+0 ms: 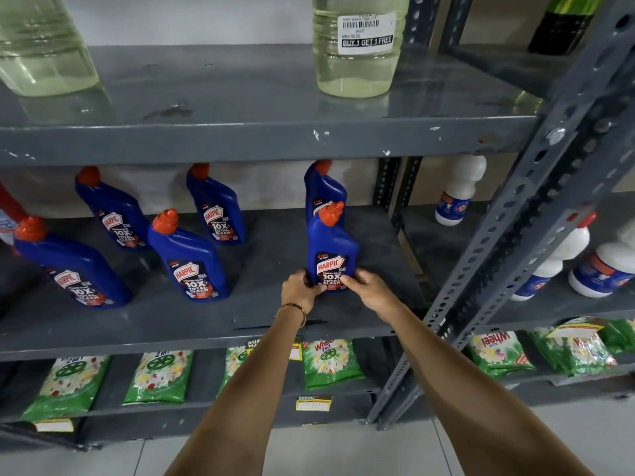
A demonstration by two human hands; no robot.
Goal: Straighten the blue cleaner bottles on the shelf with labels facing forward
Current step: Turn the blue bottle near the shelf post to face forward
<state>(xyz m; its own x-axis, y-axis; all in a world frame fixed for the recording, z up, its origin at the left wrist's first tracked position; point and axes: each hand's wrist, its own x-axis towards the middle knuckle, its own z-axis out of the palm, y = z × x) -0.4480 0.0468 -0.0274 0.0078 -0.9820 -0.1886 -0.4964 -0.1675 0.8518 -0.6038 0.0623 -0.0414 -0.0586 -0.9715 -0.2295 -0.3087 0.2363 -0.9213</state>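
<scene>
Left hand (298,286) and right hand (365,286) clasped base of blue plastic orange-capped cleaner bottle (331,250) at right of grey metal shelf (192,324). Best: twist gently, label forward, bottle upright.

Bare shelf (275,314) lay open between the held blue bottle (331,249) and the middle front bottle (189,259); another bottle (323,187) stood close behind; the slanted upright (508,235) crowded the right.
</scene>
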